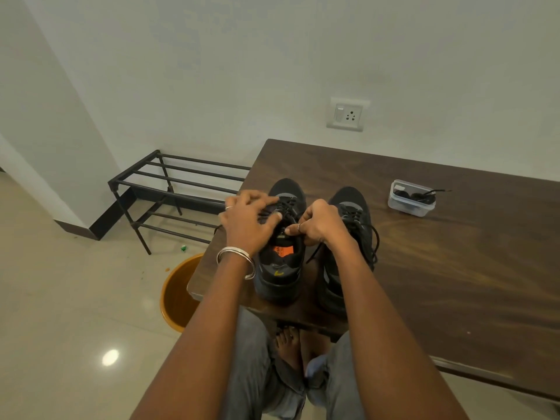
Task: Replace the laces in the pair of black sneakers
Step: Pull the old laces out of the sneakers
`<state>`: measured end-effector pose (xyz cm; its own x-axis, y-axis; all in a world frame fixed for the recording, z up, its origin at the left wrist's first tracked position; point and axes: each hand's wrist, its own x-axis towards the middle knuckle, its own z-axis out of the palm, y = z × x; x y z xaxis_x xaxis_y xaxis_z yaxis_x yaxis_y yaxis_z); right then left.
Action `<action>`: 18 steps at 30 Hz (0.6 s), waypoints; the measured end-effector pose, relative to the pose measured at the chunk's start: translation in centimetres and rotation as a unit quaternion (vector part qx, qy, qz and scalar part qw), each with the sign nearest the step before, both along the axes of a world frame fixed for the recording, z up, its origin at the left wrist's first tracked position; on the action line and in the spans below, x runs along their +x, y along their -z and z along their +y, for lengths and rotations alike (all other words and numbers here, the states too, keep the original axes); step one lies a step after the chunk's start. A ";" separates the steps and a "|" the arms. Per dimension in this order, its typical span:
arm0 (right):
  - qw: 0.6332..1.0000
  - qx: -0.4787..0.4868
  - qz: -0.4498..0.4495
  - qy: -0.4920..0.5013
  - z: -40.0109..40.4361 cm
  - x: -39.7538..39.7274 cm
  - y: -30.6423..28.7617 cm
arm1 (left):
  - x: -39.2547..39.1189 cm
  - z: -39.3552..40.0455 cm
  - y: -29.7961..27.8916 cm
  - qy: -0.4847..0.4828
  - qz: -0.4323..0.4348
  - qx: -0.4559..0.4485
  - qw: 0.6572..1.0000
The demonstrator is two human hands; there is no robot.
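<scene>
Left hand (248,219): fingers spread, pressing left sneaker (280,247). Right hand (318,225): pinching its lace (286,207) (old one, presumably). Risk: hasty pulling snags eyelets.

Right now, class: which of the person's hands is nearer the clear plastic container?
Right. The right hand works between the two sneakers, nearer the container; the left hand rests on the left sneaker, farther away.

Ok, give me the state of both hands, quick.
Left hand: fingers spread, pressing on the laces of the left sneaker, not gripping.
Right hand: fingers curled, pinching a black lace of that sneaker.
</scene>
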<state>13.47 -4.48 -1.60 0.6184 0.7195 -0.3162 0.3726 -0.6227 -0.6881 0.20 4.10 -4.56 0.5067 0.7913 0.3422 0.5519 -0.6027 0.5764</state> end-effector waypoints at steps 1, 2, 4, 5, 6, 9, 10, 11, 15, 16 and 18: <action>1.000 0.000 -0.001 -0.001 0.0 0.0 0.0 | 0.3 -0.2 0.0 0.021 0.059 0.027 0.998; 1.000 0.000 -0.001 -0.003 0.0 -0.1 0.1 | 0.6 -0.3 0.3 0.031 0.096 0.054 0.993; 1.000 -0.002 0.001 -0.008 0.0 -0.2 0.0 | 1.1 -0.6 0.4 0.026 0.120 0.096 0.988; 1.000 -0.003 0.003 -0.009 -0.1 -0.3 0.0 | 1.3 -0.7 0.5 0.026 0.108 0.103 0.988; 1.000 -0.006 0.005 -0.010 -0.1 -0.3 -0.1 | 1.4 -0.7 0.6 0.029 0.082 0.095 0.992; 1.000 -0.017 0.012 -0.010 -0.3 -0.6 -0.3 | 1.3 -1.0 0.7 0.004 -0.091 -0.029 0.995; 1.000 -0.020 0.016 -0.009 -0.3 -0.6 -0.4 | 1.3 -1.1 0.5 -0.023 -0.160 -0.091 0.983; 0.999 -0.022 0.020 -0.011 -0.4 -0.7 -0.4 | 1.2 -1.0 0.4 -0.053 -0.236 -0.156 0.958; 0.999 -0.025 0.028 -0.029 -0.6 -0.8 -0.8 | 0.5 -0.4 -0.2 -0.168 -0.414 -0.276 0.851; 0.999 -0.026 0.029 -0.030 -0.6 -0.8 -0.9 | 0.4 -0.2 -0.1 -0.189 -0.404 -0.268 0.854; 0.999 -0.026 0.032 -0.032 -0.7 -0.8 -1.0 | 0.2 -0.3 -0.1 -0.205 -0.341 -0.222 0.890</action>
